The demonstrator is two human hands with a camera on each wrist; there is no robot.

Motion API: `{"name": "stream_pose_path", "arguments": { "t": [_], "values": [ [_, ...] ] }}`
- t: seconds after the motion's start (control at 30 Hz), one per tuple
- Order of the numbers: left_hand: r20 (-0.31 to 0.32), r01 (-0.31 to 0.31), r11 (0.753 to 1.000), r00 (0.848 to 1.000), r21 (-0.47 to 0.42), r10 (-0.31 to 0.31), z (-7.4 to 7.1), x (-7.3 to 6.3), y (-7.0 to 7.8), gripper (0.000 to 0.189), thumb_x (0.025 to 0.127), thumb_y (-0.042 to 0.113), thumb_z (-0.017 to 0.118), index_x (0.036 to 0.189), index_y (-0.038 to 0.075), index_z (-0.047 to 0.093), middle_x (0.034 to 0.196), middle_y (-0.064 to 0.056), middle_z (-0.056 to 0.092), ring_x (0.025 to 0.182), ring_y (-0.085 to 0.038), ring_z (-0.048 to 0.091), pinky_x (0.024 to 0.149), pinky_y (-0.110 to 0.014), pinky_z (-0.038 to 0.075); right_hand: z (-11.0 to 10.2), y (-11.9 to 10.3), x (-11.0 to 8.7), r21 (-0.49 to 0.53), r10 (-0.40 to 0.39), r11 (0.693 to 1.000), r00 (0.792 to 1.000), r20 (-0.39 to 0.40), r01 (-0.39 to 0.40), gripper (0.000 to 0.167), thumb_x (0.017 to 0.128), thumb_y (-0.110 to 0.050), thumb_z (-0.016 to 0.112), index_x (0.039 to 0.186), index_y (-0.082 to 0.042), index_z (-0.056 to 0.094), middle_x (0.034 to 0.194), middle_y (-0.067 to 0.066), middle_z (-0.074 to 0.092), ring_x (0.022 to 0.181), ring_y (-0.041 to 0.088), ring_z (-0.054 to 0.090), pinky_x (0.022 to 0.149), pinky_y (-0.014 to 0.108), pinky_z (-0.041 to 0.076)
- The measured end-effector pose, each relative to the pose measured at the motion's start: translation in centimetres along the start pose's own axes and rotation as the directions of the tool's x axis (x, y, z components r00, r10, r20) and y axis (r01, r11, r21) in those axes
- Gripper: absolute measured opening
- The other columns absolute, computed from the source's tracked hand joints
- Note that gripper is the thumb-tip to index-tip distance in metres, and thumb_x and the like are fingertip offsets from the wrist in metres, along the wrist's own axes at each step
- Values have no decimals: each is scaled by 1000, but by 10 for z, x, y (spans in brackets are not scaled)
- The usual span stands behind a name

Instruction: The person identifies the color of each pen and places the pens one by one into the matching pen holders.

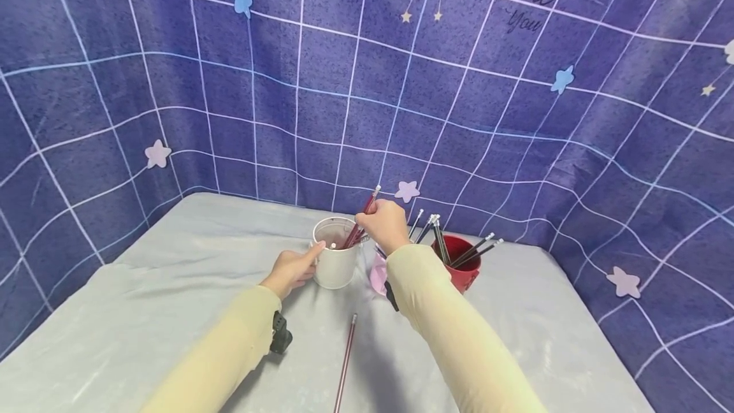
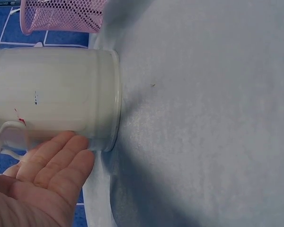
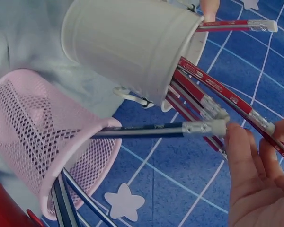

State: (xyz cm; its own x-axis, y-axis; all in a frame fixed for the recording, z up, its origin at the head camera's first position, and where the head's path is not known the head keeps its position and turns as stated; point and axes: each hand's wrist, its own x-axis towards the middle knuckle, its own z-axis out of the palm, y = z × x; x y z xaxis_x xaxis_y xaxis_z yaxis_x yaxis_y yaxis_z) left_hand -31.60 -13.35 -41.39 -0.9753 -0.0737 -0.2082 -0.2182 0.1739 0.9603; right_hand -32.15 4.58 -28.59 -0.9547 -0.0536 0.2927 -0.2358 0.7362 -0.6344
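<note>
A white metal cup (image 1: 334,271) with small side handles stands on the cloth-covered table. My left hand (image 1: 290,271) holds it at the left side, thumb at the rim and fingers along the outer wall. Above the cup's right rim, my right hand (image 1: 385,225) pinches a red pencil (image 3: 282,150), eraser end up. Several other red pencils (image 3: 213,85) lean inside the white cup, their eraser ends sticking out. The lower ends of the pencils are hidden by the cup.
Right of the white cup is a pink mesh holder (image 3: 26,101) with dark blue pencils. Beyond it stands a red cup (image 1: 463,280) with dark pencils. One dark red pencil (image 1: 346,362) lies on the table in front. A blue grid-patterned curtain (image 1: 344,81) hangs behind.
</note>
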Motion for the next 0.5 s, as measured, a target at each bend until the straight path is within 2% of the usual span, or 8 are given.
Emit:
{"name": "stream_pose_path", "arguments": {
  "t": [0.17,0.33,0.5],
  "values": [
    [5,-7,1000,1000,-7,7,1,0,1,78,93,50,56,123,-21,47,119,-36,56,116,-45,54,98,-54,44,1,-1,0,-51,-5,999,999,46,7,22,76,-16,69,60,-11,55,58,-4,51,57,15,46,49,25,37],
    [-5,-6,1000,1000,-6,6,0,0,0,77,93,49,56,122,-22,47,118,-36,56,115,-45,54,98,-55,44,7,-6,-2,-61,-38,997,993,114,45,31,75,-14,69,55,-15,45,51,-7,41,51,12,39,44,22,31],
    [-6,11,1000,1000,-22,-11,0,1,-1,79,92,49,57,125,-21,45,119,-36,56,117,-44,53,99,-54,44,16,-10,-5,-89,-58,993,988,141,71,26,76,-14,73,57,-12,55,52,-6,49,53,13,45,47,23,36]
  ]
}}
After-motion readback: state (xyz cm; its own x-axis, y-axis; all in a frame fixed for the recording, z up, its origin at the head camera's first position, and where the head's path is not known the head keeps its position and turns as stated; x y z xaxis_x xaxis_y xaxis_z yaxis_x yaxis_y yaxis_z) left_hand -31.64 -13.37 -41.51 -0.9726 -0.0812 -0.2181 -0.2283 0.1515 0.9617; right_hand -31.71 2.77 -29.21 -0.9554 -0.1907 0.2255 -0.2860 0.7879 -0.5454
